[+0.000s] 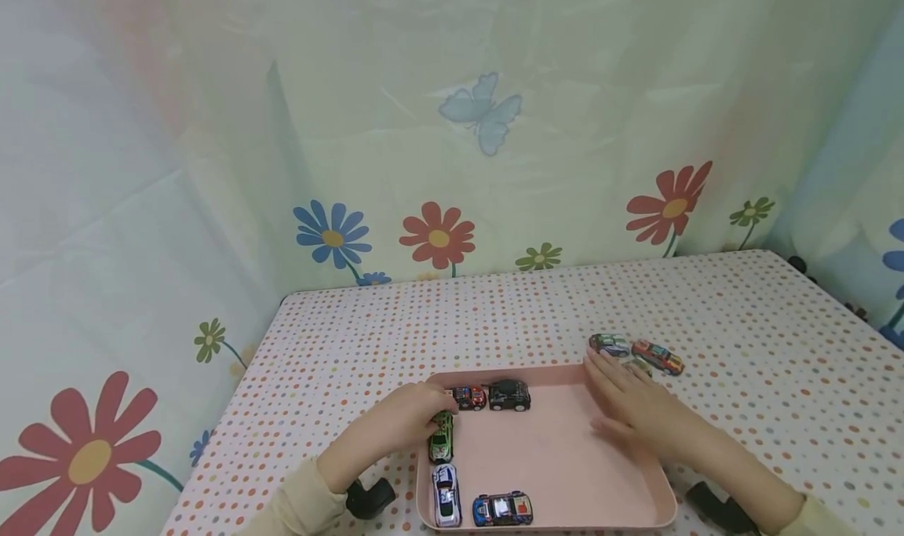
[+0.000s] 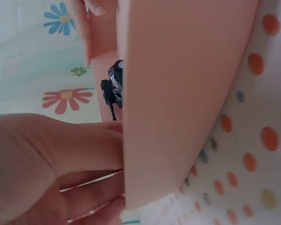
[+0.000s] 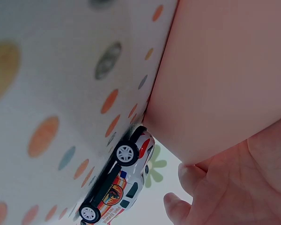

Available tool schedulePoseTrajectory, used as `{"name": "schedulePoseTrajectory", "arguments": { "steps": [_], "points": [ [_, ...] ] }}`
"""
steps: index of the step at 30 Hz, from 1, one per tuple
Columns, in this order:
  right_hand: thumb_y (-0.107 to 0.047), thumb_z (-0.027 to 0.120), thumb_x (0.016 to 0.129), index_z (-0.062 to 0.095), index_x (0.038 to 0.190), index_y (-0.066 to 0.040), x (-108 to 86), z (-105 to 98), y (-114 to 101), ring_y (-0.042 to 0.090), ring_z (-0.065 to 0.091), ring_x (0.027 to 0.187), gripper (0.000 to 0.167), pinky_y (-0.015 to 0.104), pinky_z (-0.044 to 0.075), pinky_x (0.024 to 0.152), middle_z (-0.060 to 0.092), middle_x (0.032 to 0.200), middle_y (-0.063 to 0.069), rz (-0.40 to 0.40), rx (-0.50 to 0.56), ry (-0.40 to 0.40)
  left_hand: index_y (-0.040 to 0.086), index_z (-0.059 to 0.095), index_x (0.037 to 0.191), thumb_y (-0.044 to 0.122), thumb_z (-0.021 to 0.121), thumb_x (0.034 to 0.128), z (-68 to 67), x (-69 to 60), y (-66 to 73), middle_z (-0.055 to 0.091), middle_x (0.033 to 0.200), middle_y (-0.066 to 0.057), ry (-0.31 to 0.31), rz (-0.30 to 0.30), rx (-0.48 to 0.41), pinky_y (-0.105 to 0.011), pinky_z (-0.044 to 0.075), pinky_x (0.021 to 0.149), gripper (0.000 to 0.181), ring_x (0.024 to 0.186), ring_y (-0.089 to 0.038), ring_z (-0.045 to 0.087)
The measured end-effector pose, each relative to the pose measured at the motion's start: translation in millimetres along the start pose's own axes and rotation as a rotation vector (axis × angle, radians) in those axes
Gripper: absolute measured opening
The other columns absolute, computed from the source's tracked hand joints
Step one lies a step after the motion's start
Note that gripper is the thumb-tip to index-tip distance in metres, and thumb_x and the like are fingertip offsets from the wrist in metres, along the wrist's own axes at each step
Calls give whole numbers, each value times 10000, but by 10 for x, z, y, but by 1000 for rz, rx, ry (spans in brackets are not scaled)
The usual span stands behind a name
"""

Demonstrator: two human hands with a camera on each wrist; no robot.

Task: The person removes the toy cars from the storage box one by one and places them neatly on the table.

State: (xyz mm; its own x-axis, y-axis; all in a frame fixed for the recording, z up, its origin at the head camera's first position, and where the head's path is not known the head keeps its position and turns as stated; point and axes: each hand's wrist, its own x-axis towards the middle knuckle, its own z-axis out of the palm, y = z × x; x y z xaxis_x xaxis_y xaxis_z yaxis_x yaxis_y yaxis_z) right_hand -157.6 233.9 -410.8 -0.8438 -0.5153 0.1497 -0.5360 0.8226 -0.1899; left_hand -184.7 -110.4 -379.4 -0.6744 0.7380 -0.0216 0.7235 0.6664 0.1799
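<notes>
Starting at the near wall of the pink tray (image 1: 551, 450), we find a blue car (image 1: 502, 509) lying along it, a white car (image 1: 446, 494) in the near-left corner, and a green car (image 1: 441, 439) just beyond. Our left hand (image 1: 399, 418) bends over the far-left corner, beside the green car and a red-and-black car (image 1: 472, 398). The tray wall hides its fingertips in the wrist view, so we cannot tell whether it pinches a car or only the rim. A careless lift there could, we judge, knock the green car into the white one, or shove the red-and-black car against the black car (image 1: 510, 395) next to it.

Our right hand (image 1: 639, 410) reaches across the right wall, fingers straight and clamped on nothing we can see. Weight on that wall might slide the tray; a stray fingertip might push the silver-green car (image 1: 613, 344) outside, perhaps into the orange-red car (image 1: 658, 356).

Under everything we have a dotted cloth (image 1: 395, 324), flat and probably slick enough for wheels to roll. Farthest off hangs a creased backdrop (image 1: 565, 151) printed with flowers and a pale butterfly (image 1: 483, 112).
</notes>
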Motion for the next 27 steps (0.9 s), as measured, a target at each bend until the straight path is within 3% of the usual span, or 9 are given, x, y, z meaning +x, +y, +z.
{"name": "schedulePoseTrajectory", "arguments": {
  "steps": [4, 10, 14, 23, 27],
  "points": [
    [-415, 568, 914, 289, 1430, 59, -7, 6, 3, 402, 211, 1336, 755, 598, 199, 1031, 207, 1491, 226, 3, -1, -10, 117, 718, 977, -125, 652, 754, -31, 30, 28, 644, 957, 29, -63, 11, 60, -235, 502, 770, 336, 898, -116, 607],
    [-412, 594, 897, 290, 1432, 54, -7, 4, -3, 401, 210, 1337, 772, 601, 195, 1032, 207, 1491, 224, 20, -3, -19, 155, 688, 918, -150, 707, 699, -89, 73, 124, 555, 875, 54, -155, -36, 117, -195, 459, 628, 376, 704, -64, 507],
    [-412, 612, 882, 289, 1434, 50, 6, 13, -5, 411, 211, 1333, 789, 607, 185, 1032, 212, 1487, 230, 28, -9, -22, 177, 678, 910, -145, 735, 678, -108, 102, 155, 506, 854, 54, -188, -58, 124, -194, 417, 566, 401, 663, -66, 449],
    [-397, 623, 876, 277, 1438, 49, -5, 30, 8, 406, 216, 1332, 797, 606, 186, 1031, 208, 1488, 227, 17, -6, -10, 170, 696, 885, 72, 800, 725, -4, 135, 51, 560, 828, 87, -123, 40, 70, -168, 461, 709, 214, 763, -25, 520],
    [-403, 617, 881, 271, 1443, 42, -3, 36, 15, 407, 215, 1332, 796, 602, 195, 1030, 210, 1492, 219, 16, -3, -3, 133, 720, 908, 80, 800, 721, 41, 152, 23, 607, 821, 99, -98, 47, -21, -122, 441, 655, 210, 714, -3, 520]
  ]
}}
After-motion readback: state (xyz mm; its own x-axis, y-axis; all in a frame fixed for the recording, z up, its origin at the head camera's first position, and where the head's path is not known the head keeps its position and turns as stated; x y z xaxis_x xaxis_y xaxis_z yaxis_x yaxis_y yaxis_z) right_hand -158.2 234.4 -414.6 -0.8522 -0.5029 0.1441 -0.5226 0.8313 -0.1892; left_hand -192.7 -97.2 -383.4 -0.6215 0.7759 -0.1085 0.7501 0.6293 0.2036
